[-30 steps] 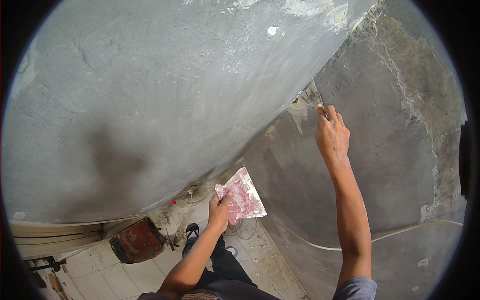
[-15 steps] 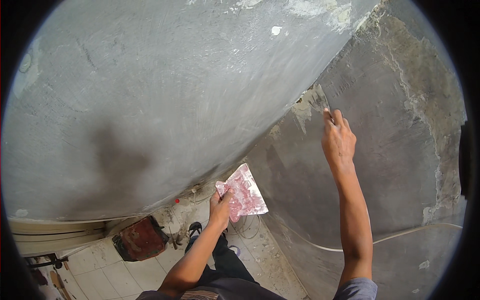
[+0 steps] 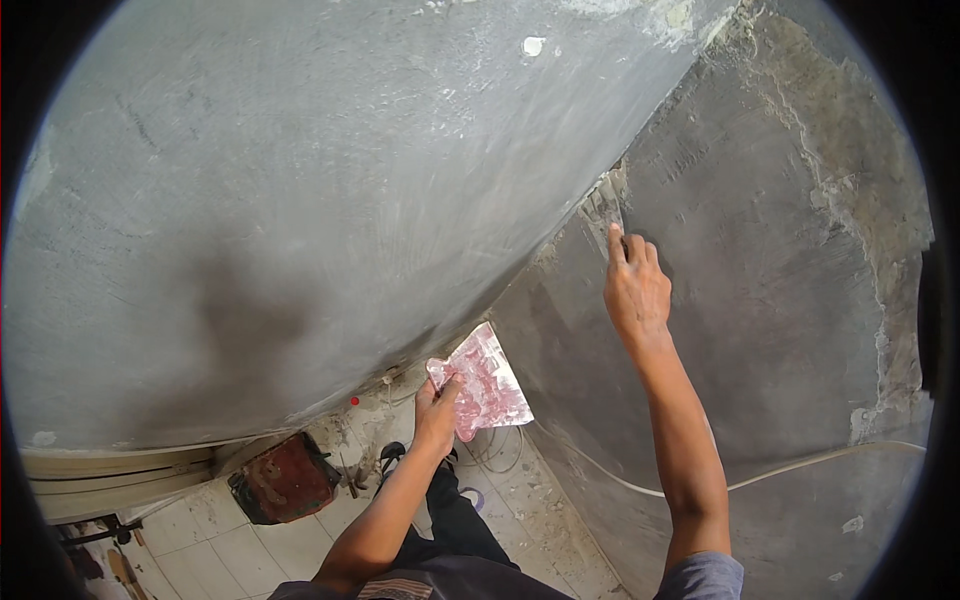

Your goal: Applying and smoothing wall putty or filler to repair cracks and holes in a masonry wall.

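My right hand (image 3: 640, 285) is closed on a putty knife (image 3: 602, 203), its index finger stretched along the tool. The blade lies against the dark grey plastered wall (image 3: 760, 300), right by the corner where it meets the lighter grey wall (image 3: 350, 180). Patches of pale filler show around the blade. Lower down, my left hand (image 3: 436, 415) grips a flat plastic filler board (image 3: 490, 385), pinkish red and smeared with white, thumb on top. The board is held in front of the corner, above the floor. The knife's handle is mostly hidden in my right hand.
A pale cable (image 3: 790, 475) runs loosely across the right wall. On the tiled floor (image 3: 235, 555) stands a worn dark red container (image 3: 285, 480), with tools beside it. Rough, broken plaster (image 3: 860, 200) edges the far right. A small red object (image 3: 355, 401) lies near the left wall's foot.
My right hand has moved left with the putty knife, bringing the blade closer to the corner over the pale filler patch. The left hand and board have stayed nearly still.
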`<move>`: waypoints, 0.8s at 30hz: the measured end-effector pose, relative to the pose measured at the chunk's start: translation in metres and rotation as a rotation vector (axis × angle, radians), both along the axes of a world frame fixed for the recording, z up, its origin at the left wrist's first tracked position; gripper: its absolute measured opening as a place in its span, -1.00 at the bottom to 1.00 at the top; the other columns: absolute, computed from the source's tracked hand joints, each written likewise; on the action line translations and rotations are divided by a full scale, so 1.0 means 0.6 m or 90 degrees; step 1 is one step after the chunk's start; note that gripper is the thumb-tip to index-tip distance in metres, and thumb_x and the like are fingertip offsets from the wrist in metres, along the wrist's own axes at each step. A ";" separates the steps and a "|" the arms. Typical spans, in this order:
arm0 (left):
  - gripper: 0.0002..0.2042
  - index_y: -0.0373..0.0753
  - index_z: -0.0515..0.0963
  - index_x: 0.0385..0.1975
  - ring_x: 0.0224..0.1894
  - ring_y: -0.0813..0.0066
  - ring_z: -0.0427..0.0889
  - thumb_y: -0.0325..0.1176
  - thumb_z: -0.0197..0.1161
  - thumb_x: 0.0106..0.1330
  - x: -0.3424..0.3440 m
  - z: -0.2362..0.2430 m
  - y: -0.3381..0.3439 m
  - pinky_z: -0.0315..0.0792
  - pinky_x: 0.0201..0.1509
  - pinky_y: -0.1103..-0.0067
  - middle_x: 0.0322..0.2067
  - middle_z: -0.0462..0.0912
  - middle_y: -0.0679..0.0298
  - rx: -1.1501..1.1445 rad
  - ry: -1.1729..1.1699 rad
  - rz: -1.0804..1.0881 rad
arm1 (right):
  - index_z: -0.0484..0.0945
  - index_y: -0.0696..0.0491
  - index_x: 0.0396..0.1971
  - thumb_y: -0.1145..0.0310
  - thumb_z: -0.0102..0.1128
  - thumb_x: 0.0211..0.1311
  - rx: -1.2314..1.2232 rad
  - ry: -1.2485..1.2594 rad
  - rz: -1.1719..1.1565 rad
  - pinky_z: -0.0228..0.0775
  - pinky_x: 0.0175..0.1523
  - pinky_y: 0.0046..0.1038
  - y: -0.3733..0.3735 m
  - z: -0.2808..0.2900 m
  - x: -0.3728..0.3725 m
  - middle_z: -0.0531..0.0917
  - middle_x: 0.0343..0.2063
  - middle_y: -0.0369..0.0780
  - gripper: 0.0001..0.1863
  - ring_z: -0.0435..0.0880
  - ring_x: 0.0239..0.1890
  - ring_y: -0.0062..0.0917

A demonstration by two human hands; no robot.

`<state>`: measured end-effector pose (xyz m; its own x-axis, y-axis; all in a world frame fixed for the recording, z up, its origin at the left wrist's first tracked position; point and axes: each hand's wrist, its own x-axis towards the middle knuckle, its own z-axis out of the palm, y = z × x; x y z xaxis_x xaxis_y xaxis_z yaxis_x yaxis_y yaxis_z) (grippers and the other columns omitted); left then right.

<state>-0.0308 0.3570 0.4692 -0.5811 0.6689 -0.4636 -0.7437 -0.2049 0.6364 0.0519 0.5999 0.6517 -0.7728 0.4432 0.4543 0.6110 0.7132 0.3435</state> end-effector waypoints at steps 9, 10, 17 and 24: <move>-0.76 -0.32 0.48 -0.09 -0.17 0.60 0.50 -0.38 0.19 0.31 0.007 -0.008 -0.009 0.37 0.00 0.60 -0.17 0.56 0.31 -0.030 0.006 -0.012 | 0.43 0.14 0.10 0.58 0.03 0.06 0.006 0.007 -0.076 0.53 -0.32 -0.39 -0.033 0.024 0.065 0.47 -0.28 -0.22 -0.50 0.55 -0.28 -0.39; -0.76 -0.32 0.48 -0.09 -0.17 0.59 0.50 -0.38 0.20 0.30 0.004 -0.006 -0.010 0.37 0.00 0.60 -0.17 0.56 0.31 -0.028 0.008 -0.012 | 0.46 0.12 0.07 0.59 0.04 0.07 0.016 0.059 -0.058 0.51 -0.33 -0.39 -0.042 0.031 0.071 0.50 -0.29 -0.23 -0.52 0.57 -0.33 -0.39; -0.76 -0.31 0.48 -0.09 -0.17 0.60 0.50 -0.38 0.20 0.30 -0.005 -0.006 -0.017 0.36 0.00 0.61 -0.18 0.57 0.33 -0.044 0.022 0.000 | 0.39 0.16 0.15 0.48 0.02 0.30 -0.802 0.752 0.075 0.39 -0.55 -0.60 -0.102 -0.047 0.082 0.59 -0.33 -0.21 -0.59 0.49 -0.58 -0.59; -0.77 -0.33 0.49 -0.12 -0.19 0.60 0.49 -0.36 0.20 0.30 -0.030 -0.032 -0.050 0.37 -0.06 0.62 -0.20 0.56 0.33 -0.081 0.055 0.012 | 0.44 0.25 -0.02 0.41 -0.03 0.36 -1.100 0.914 0.181 0.39 -0.45 -0.60 -0.062 -0.204 0.039 0.61 -0.33 -0.19 -0.71 0.46 -0.57 -0.64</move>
